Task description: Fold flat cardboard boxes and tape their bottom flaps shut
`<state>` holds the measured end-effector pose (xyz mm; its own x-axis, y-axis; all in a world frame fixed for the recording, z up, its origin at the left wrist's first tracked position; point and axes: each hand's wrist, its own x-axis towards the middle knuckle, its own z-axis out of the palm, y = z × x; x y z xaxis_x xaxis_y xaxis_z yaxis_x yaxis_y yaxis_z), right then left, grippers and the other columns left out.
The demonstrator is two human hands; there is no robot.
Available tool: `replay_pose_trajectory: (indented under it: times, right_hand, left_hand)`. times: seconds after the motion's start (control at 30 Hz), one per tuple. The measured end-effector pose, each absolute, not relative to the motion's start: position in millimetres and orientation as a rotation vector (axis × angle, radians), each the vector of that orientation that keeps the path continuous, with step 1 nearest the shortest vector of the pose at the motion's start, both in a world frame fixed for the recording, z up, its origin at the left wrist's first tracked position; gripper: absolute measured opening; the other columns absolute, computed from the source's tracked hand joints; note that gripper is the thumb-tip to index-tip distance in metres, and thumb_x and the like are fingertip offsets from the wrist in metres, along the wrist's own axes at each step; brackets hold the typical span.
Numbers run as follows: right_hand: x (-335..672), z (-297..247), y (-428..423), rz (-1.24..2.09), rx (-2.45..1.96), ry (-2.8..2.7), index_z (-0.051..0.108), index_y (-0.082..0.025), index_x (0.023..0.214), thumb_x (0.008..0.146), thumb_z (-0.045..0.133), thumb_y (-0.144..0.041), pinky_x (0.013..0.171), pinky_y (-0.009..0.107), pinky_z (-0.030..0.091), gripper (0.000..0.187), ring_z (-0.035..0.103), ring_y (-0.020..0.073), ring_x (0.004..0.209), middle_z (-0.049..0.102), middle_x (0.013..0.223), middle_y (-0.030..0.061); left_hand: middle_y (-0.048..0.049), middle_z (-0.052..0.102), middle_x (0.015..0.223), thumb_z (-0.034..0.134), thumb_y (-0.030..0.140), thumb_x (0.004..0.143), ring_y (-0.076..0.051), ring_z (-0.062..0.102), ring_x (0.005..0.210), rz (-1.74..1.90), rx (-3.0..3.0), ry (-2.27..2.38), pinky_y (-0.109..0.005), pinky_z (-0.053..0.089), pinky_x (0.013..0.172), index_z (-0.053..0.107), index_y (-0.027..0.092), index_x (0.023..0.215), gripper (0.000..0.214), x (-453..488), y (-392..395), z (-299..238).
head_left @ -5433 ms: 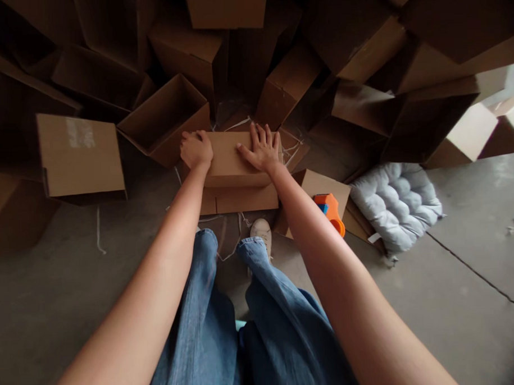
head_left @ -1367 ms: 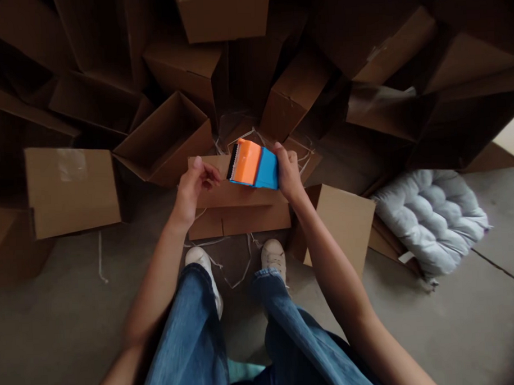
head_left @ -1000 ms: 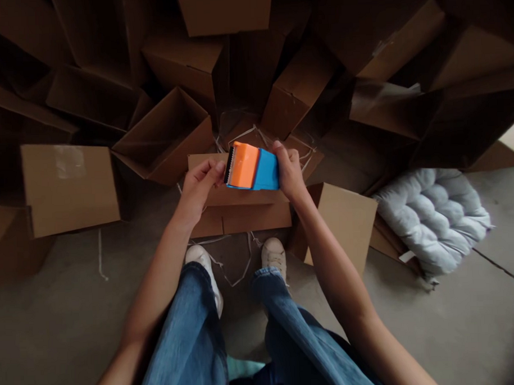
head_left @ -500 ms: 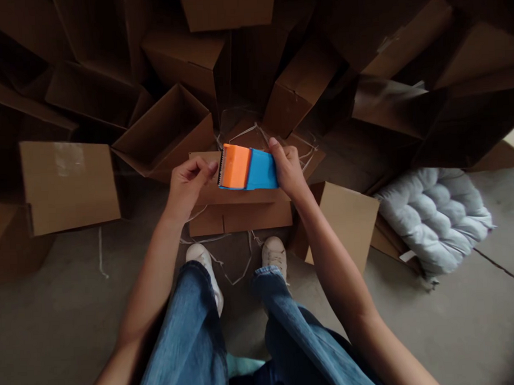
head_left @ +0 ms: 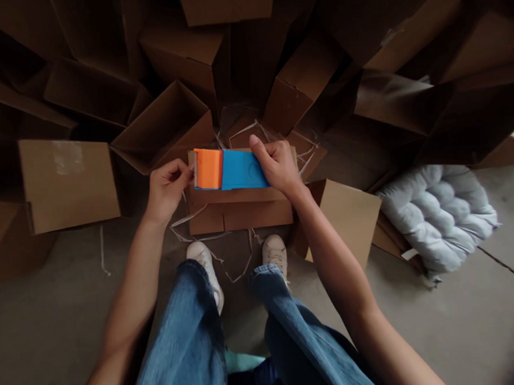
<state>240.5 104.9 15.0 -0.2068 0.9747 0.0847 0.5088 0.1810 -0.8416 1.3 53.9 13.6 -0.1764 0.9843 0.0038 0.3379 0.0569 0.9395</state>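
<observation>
My right hand (head_left: 280, 166) is wrapped round the blue end of a tape dispenser (head_left: 244, 169), its thumb lying along the top. The dispenser's orange part points left and ends in a toothed cutting edge. Right at that edge my left hand (head_left: 166, 187) has thumb and forefinger pinched together; what lies between them, perhaps the tape's end, is too small to make out. Below the dispenser a closed-looking cardboard box (head_left: 258, 216) sits on the floor just ahead of my shoes, partly covered by the dispenser and my right hand.
Many cardboard boxes crowd the far side, among them an open box (head_left: 166, 128). A taped box (head_left: 69, 185) stands at left, another box (head_left: 346, 223) at right. A grey tufted cushion (head_left: 443, 214) lies farther right. Loose white string (head_left: 238, 277) trails near my shoes.
The dispenser has shifted left and turned level, with its orange face more toward me. Both hands have moved left along with it, the left fingers staying by the toothed edge.
</observation>
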Motion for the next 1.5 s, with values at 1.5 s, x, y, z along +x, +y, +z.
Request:
replay_pose_trajectory:
  times: [1.5]
  right_hand:
    - [259, 19, 124, 0.869, -1.576, -1.889, 0.033, -0.023, 0.056, 0.094, 0.034, -0.083, 0.054, 0.032, 0.021, 0.071, 0.028, 0.0111, 0.053, 0.020, 0.052, -0.0035]
  left_hand:
    - [0.0031, 0.046, 0.057, 0.079, 0.051, 0.076, -0.012, 0.037, 0.062, 1.163, 1.161, 1.732, -0.030, 0.028, 0.063, 0.053, 0.020, 0.055, 0.046, -58, 52, -27]
